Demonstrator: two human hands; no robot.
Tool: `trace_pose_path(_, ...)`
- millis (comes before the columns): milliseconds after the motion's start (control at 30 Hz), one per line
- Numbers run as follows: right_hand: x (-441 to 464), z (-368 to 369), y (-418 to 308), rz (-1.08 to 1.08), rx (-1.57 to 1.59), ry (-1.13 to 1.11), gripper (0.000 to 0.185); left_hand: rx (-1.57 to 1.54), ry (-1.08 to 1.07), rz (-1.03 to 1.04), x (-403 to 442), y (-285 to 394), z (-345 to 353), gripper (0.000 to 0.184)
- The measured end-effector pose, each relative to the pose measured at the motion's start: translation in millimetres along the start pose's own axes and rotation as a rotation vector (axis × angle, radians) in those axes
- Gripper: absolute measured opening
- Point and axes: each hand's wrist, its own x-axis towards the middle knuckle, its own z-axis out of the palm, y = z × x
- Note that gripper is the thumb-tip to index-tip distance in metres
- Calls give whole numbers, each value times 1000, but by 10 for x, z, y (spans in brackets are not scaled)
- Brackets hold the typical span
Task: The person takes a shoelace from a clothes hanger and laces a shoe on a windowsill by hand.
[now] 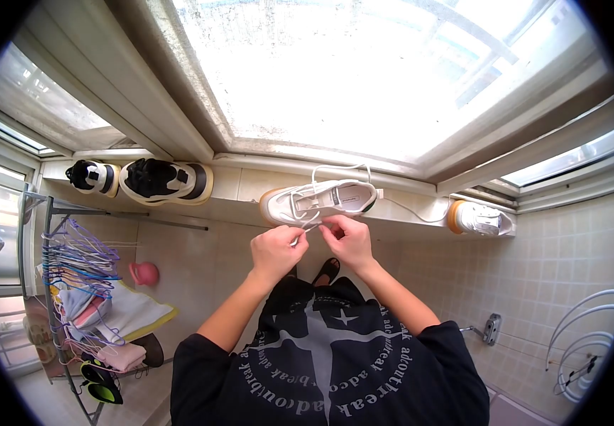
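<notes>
A white sneaker (286, 204) lies on the tiled window ledge, its toe to the left and its opening to the right. One loose white shoelace (341, 167) loops up over the shoe's far side. My left hand (276, 252) is closed at the shoe's near edge, pinching a thin white lace. Close beside it, my right hand (348, 243) has its fingers pressed together at the same lace, near the shoe's side. The fingertips of both hands almost meet. A second white sneaker (479, 219) stands farther right on the ledge, with a white lace trailing between the two shoes.
Black-and-cream shoes (166, 182) stand on the ledge at left. Below them, a metal rack (50, 241) carries many hangers (83, 259) and cloths. A pink object (144, 273) is near the floor. A large window (335, 78) rises behind the ledge; white hoops (584, 334) hang at right.
</notes>
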Motion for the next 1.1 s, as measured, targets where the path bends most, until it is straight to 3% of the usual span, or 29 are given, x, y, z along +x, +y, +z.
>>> trace_pose_path(567, 20, -54, 24, 53, 9, -56, 15, -28, -49, 86, 53, -44, 18, 6)
trace_pose_path(1100, 35, -88, -24, 40, -76, -132, 20, -62, 108, 104, 59, 45, 140, 10)
